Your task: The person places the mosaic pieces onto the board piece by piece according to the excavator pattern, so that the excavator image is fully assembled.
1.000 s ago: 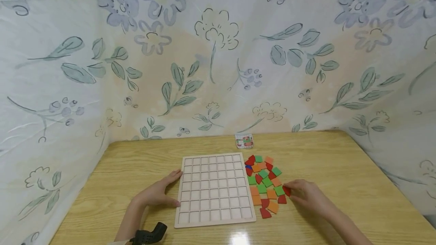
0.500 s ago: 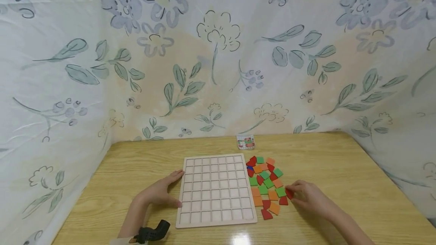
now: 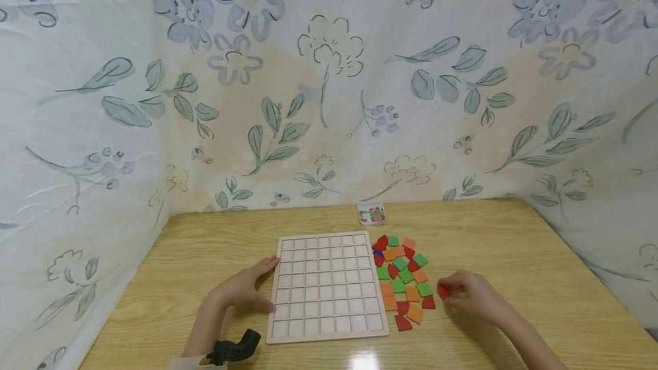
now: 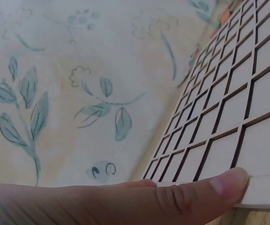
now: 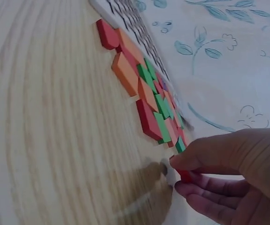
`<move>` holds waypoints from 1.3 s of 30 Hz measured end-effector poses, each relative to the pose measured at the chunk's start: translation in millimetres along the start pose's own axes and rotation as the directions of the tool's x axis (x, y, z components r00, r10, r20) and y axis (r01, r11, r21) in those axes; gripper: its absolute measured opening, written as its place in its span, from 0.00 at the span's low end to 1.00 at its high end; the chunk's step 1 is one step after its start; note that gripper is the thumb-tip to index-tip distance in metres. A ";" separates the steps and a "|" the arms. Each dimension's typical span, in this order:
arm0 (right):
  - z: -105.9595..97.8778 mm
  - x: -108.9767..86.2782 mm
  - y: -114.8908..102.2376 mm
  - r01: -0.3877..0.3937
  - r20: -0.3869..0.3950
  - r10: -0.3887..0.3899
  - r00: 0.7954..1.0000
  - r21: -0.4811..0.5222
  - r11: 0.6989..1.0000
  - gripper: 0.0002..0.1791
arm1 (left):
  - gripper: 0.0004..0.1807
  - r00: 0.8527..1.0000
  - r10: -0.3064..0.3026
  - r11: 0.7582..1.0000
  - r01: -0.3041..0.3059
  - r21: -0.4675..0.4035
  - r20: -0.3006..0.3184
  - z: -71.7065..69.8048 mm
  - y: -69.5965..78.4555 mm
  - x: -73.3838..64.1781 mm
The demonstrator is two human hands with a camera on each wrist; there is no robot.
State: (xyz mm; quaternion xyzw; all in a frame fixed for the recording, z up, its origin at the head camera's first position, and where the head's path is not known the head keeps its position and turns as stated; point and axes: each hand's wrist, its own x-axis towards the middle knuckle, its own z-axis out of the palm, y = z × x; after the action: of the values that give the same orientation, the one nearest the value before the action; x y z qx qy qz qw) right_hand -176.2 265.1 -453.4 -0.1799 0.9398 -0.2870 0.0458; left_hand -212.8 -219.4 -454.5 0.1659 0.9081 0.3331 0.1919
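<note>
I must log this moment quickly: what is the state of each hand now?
Left hand: open, fingers straight, resting against the left edge of the grid board.
Right hand: grip closed, pinching a red tile.

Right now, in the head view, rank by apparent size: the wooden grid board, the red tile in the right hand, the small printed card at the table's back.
1. Wooden grid board
2. Small printed card
3. Red tile, partly hidden by the right hand

Red tile (image 5: pixel 185 176) mostly hidden inside right hand (image 5: pixel 233 176) fingertips; small card (image 3: pixel 370 213) at table's far edge too small to read.
</note>
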 end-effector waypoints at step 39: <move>48.3 87.3 -82.1 -0.121 -0.136 0.199 0.971 0.442 0.889 0.19 | 0.56 1.000 0.029 0.999 -0.029 -0.019 -0.008 -0.8 -5.1 0.1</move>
State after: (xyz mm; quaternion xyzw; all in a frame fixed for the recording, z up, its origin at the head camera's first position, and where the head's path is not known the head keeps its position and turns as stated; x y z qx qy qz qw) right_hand -222.8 144.7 -446.3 -0.0608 0.8651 -0.4973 0.0243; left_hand -214.1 -223.5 -457.4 0.1760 0.9031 0.3452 0.1848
